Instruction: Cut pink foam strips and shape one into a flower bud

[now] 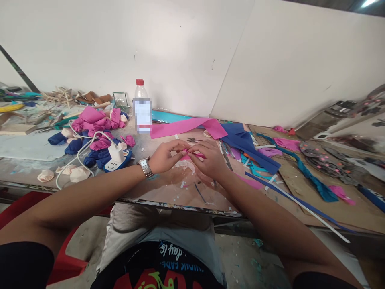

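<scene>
Both my hands meet over the middle of the table, fingertips pinched together on a small piece of pink crepe paper (187,152). My left hand (168,156), with a metal watch at its wrist, grips it from the left. From the right, my right hand (207,158) pinches the same piece; part of it is hidden behind the fingers. Beyond the hands lies a long pink strip (180,127), folded at its right end. A dark blue strip (249,146) slants away beside it. Small scissors (195,140) lie just behind my fingers.
A red-capped bottle (140,90) stands at the back. Left of my arm are a power strip (118,160) with a white charger and cable, and several pink and blue paper flowers (93,120). A white stick (309,212) and blue strips lie at right, near cardboard (306,176).
</scene>
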A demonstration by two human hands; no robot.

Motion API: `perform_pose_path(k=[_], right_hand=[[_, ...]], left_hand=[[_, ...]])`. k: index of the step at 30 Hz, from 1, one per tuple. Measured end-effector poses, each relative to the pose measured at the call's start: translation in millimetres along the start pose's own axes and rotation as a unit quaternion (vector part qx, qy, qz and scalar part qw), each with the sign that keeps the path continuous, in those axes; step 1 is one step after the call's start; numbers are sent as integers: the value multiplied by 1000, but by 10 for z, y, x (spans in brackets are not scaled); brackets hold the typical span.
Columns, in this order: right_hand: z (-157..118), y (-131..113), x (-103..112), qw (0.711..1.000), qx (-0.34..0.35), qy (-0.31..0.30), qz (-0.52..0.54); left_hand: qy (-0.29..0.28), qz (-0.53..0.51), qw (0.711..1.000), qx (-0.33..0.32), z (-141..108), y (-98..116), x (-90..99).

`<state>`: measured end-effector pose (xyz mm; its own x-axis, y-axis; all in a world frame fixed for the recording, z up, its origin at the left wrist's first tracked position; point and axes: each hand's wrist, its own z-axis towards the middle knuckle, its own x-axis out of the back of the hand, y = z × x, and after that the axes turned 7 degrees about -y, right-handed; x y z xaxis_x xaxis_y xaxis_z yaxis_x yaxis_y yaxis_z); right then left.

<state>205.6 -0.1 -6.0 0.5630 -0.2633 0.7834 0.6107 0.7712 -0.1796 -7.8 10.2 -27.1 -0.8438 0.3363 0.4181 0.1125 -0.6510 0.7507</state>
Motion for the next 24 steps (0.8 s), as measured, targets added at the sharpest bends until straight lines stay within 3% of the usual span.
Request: perform_pose_path(k=[24], right_hand=[[3,1,1,1000,-14,9,-19]], left_hand=[[-43,112,992,-42,-22,16,22]])
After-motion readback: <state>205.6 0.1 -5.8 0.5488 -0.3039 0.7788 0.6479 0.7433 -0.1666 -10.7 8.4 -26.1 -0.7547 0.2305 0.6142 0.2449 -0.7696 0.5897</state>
